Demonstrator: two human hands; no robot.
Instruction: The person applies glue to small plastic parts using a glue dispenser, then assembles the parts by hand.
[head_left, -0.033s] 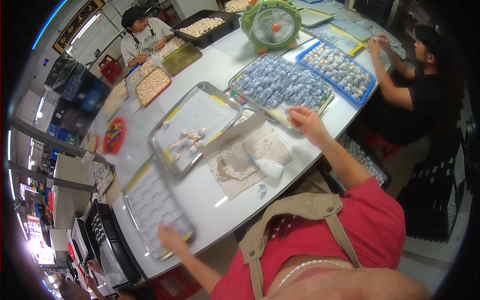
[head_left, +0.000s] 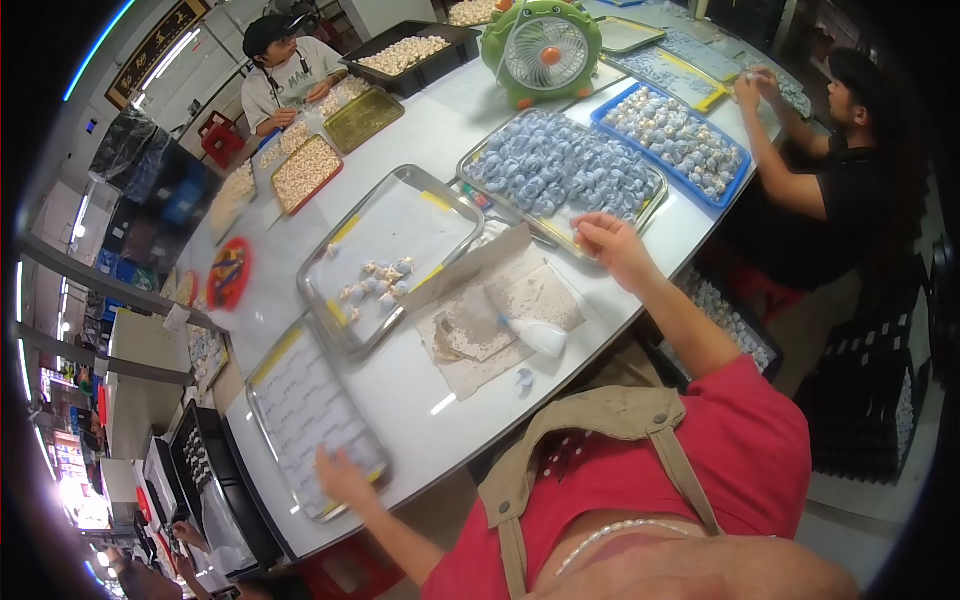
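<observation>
My left hand (head_left: 343, 478) is over the near edge of a metal tray lined with patterned white paper (head_left: 310, 415). Its fingers look loosely stretched and apart, slightly blurred, with nothing seen in them. Away to the right, my right hand (head_left: 612, 245) has its fingers pinched together at the near corner of a metal tray (head_left: 655, 200) heaped with blue-grey shell-like pieces (head_left: 560, 165). Whatever is between those fingertips is too small to make out. Between my hands lies a worn cardboard sheet (head_left: 465, 335) with a white squeeze bottle (head_left: 540, 337) on it.
A metal tray (head_left: 315, 275) holds several cream-and-blue pieces (head_left: 378, 283). One blue-grey piece (head_left: 525, 380) lies near the table edge. A green fan (head_left: 543, 50) and a blue tray (head_left: 735, 185) stand farther back. One person (head_left: 290, 75) sits across, another (head_left: 830, 150) at right.
</observation>
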